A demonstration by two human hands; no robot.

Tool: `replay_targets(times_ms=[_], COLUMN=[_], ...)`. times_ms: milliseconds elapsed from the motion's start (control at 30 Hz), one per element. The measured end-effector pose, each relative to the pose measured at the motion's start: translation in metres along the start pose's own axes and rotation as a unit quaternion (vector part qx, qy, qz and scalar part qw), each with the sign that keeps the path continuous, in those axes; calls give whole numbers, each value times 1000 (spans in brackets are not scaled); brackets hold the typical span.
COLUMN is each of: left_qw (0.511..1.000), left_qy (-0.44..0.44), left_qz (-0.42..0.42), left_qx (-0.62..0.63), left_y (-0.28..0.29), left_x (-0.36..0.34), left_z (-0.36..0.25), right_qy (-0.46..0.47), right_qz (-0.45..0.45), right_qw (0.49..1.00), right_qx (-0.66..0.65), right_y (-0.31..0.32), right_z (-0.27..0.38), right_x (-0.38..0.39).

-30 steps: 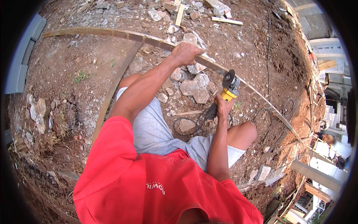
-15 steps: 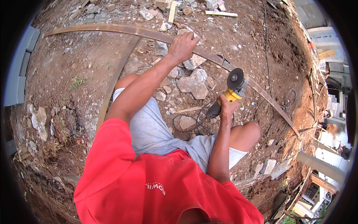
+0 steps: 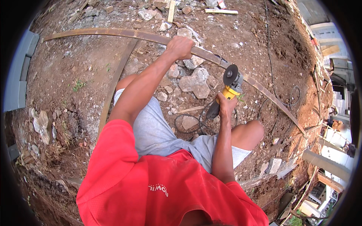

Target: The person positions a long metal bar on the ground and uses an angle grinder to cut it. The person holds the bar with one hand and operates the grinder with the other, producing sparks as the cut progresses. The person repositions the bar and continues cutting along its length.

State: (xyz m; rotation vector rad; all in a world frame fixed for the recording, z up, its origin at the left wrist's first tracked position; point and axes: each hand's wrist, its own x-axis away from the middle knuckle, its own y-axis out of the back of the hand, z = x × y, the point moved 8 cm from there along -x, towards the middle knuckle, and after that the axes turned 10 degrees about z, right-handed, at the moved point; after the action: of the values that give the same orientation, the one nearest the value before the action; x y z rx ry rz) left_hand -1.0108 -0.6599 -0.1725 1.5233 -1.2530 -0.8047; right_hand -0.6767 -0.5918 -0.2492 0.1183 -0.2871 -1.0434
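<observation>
A long rusty brown metal bar (image 3: 113, 32) runs across the ground in front of me, looking curved in this wide view. My left hand (image 3: 180, 48) is closed around it near its middle, fingers over the far edge. In my right hand (image 3: 227, 103) is a yellow, grey and black angle grinder (image 3: 230, 91), gripped around its body. Its dark round disc (image 3: 230, 75) faces up beside the bar's near edge, to the right of my left hand. Whether disc and bar touch, I cannot tell. A small dark piece (image 3: 221, 58) lies on the bar close to the disc.
Another flat bar (image 3: 117, 75) lies left of my legs, meeting the long one. Broken stones (image 3: 195, 83) and a looped black cable (image 3: 181, 130) lie between my knees. Wood strips (image 3: 221, 11) are at the far side. Grey blocks (image 3: 17, 71) stand at the left edge.
The angle grinder has shifted a little left and toward me with my right hand. My left hand has moved slightly left, its fingers curled more tightly over the bar.
</observation>
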Motion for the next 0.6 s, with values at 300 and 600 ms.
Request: replay_targets(times_ms=[300, 600], left_qw=[999, 998], left_qy=[21, 29], left_qz=[33, 59], left_qx=[-2, -16], left_y=[-7, -8], left_x=[-4, -7], left_z=[4, 5], right_qy=[-4, 7], right_qz=[4, 0], right_qw=[1000, 1000], right_qx=[13, 3], right_y=[-6, -10], right_z=[7, 10], right_x=[4, 5])
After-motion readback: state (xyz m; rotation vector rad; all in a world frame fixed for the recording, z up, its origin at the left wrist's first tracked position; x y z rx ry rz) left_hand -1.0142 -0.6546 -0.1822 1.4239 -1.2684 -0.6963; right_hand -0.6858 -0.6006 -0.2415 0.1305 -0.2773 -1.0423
